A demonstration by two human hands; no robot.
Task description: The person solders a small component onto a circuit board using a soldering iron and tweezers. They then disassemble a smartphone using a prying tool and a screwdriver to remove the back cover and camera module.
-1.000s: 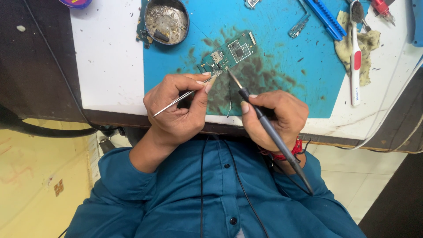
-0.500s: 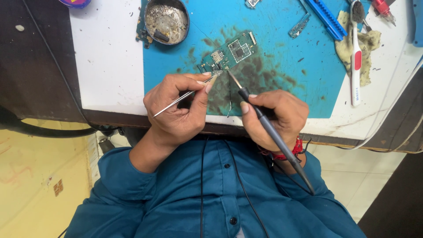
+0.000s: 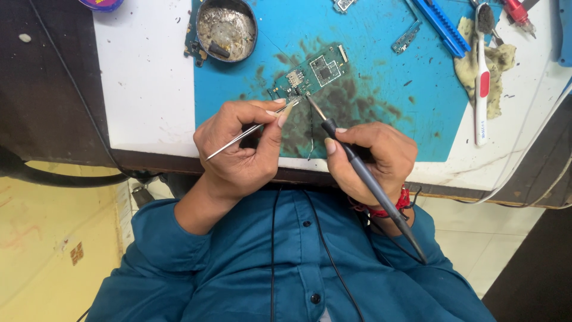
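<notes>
On the blue mat point(image 3: 405, 89), our left hand point(image 3: 238, 152) pinches tweezers point(image 3: 250, 130) and our right hand point(image 3: 372, 158) grips the soldering iron point(image 3: 357, 167), both tips meeting at the small, fragile-looking circuit board point(image 3: 310, 74); we'd handle it by its edges.

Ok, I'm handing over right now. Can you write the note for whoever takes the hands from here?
Left hand: pinches thin metal tweezers, tips at the near edge of the small circuit board.
Right hand: grips the grey soldering iron like a pen, tip on the same spot on the board.
Board: lies flat on the stained blue mat.
Nearby: round metal tin beyond the left hand, white toothbrush far right.
Done: both tools meet at the board edge.
Left: the part at the tips is too small to judge, so check it before lifting either tool.
</notes>
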